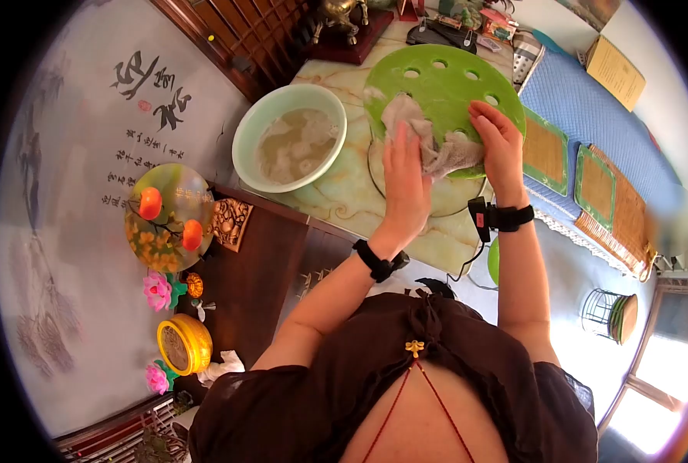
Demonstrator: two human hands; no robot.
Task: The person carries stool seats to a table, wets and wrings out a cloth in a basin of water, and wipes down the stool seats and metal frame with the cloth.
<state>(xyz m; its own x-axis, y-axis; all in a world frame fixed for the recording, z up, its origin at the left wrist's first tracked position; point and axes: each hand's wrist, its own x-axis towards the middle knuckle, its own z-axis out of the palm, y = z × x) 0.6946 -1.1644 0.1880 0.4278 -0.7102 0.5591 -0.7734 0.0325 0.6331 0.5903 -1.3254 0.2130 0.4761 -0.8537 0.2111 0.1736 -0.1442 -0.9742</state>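
Note:
A round green plastic disc with holes point(429, 77) is tilted up over the stone-patterned table. At its right edge, my right hand point(500, 150) is closed on the rim, the fingertips lying on the top face. A damp grey-beige cloth point(452, 154) lies bunched across the lower part of the disc. My left hand point(406, 185) presses that cloth against the surface, its fingers long and close together, the cloth caught under them. To the left, a pale green basin point(245, 147) holds cloudy water with suds. Both wrists wear black bands.
A metal figurine point(340, 21) on a dark base stands at the table's back. Left are a decorated round plate point(159, 208), lotus ornaments point(157, 290) and a yellow pot point(197, 343). A blue-covered bed point(568, 100) with mats lies right. A stool point(618, 316) stands on the floor.

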